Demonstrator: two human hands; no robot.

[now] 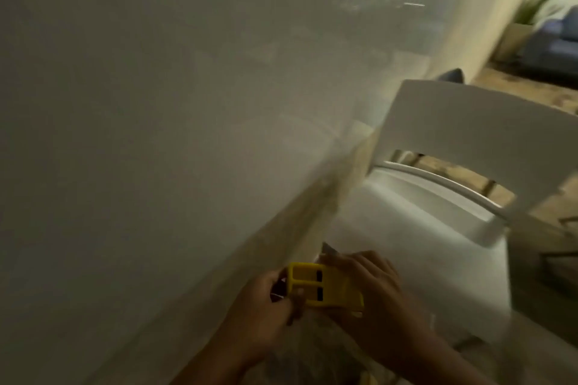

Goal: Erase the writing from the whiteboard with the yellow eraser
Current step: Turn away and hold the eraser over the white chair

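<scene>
Low at the bottom of the view, beside the lower edge of the whiteboard (140, 103), I hold the yellow eraser (325, 289) in both hands. My left hand (266, 306) has its grip clamped on the eraser's left end, and my right hand (375, 297) wraps its grip around the right end. Just behind them stands a white chair (453, 150), and the board's surface looks blank and blurred from here.

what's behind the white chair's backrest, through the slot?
Through the slot in the white chair, wood-toned floor with darker lines shows. The solid backrest covers the rest. Nearer the camera, both hands hold the yellow eraser.
</scene>
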